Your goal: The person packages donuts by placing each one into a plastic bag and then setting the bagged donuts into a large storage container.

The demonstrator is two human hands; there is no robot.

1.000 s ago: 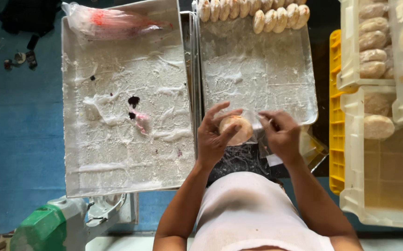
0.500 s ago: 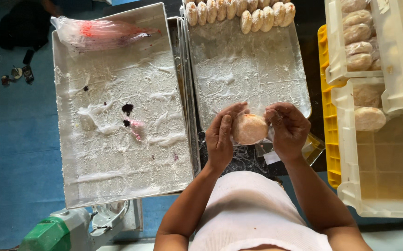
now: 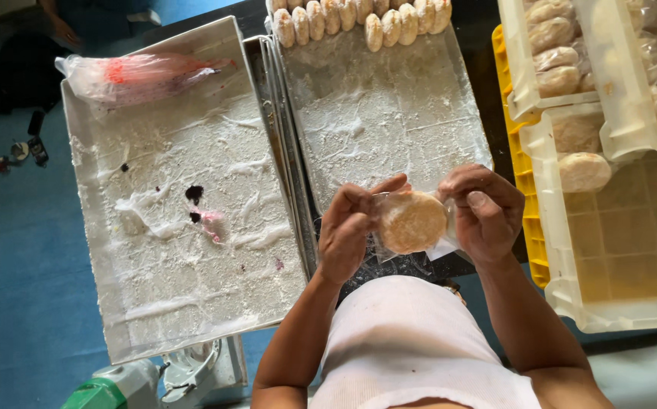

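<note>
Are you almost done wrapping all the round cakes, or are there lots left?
Some are done: wrapped cakes already sit in the white crates on the right. One round cake is in hand, with the left hand and right hand holding clear wrap around it. A row of bare cakes waits on the floured tray.

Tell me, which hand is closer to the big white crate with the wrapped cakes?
Probably the right hand. Both hands hold the round cake in its clear wrapper, but the white crate sits on the right side, just beyond it; the left hand is farther away.
</note>
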